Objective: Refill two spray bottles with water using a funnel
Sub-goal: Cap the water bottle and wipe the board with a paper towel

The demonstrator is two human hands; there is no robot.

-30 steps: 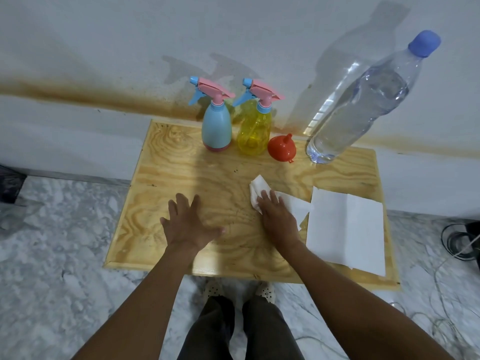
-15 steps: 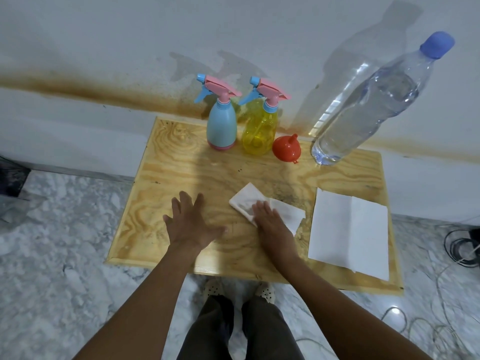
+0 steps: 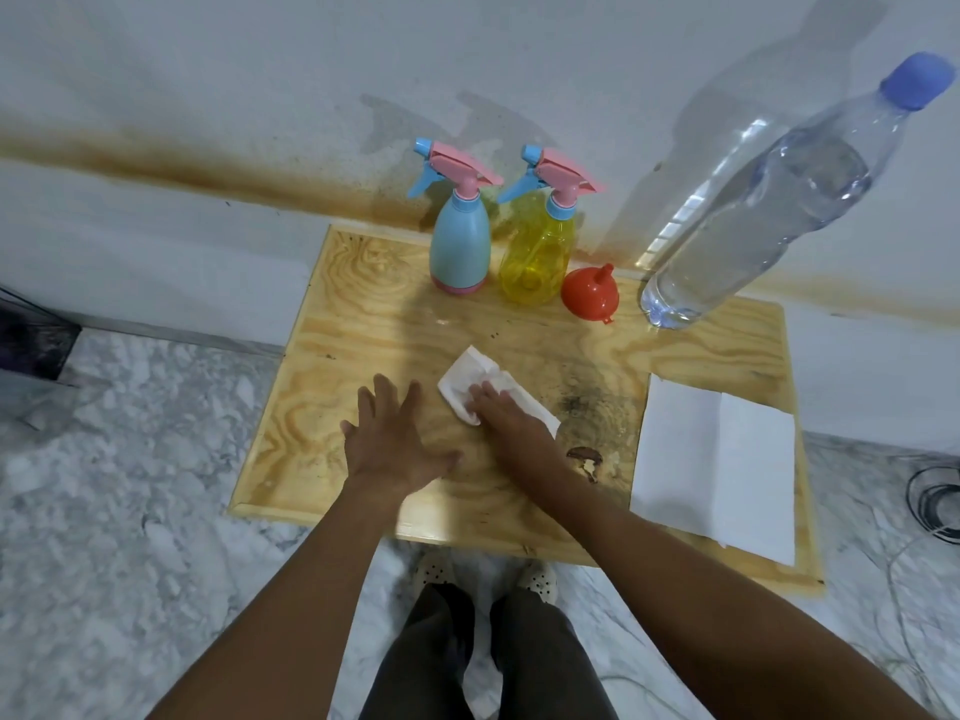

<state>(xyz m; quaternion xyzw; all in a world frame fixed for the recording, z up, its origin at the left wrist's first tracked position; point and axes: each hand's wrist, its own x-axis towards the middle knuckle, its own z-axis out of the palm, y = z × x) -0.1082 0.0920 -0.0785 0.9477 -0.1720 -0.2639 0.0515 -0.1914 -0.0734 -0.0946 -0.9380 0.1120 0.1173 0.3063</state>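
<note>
A blue spray bottle (image 3: 460, 246) and a yellow spray bottle (image 3: 537, 257), both with pink trigger heads, stand at the back of the wooden table (image 3: 363, 314). A red funnel (image 3: 589, 295) lies mouth down beside the yellow one. To its right stands a large clear water bottle (image 3: 753, 210) with a blue cap. My right hand (image 3: 506, 415) presses flat on a crumpled white tissue (image 3: 465, 379) mid-table. My left hand (image 3: 392, 439) rests flat on the wood, fingers spread, just left of the tissue.
A folded white paper towel (image 3: 719, 465) lies on the table's right side. A dark stain (image 3: 584, 457) marks the wood near my right forearm. A stained wall rises behind the table. Cables (image 3: 932, 498) lie on the marble floor at right; my feet stand under the front edge.
My right hand has slid the tissue leftward across the table, toward my left hand. The left hand has stayed in place.
</note>
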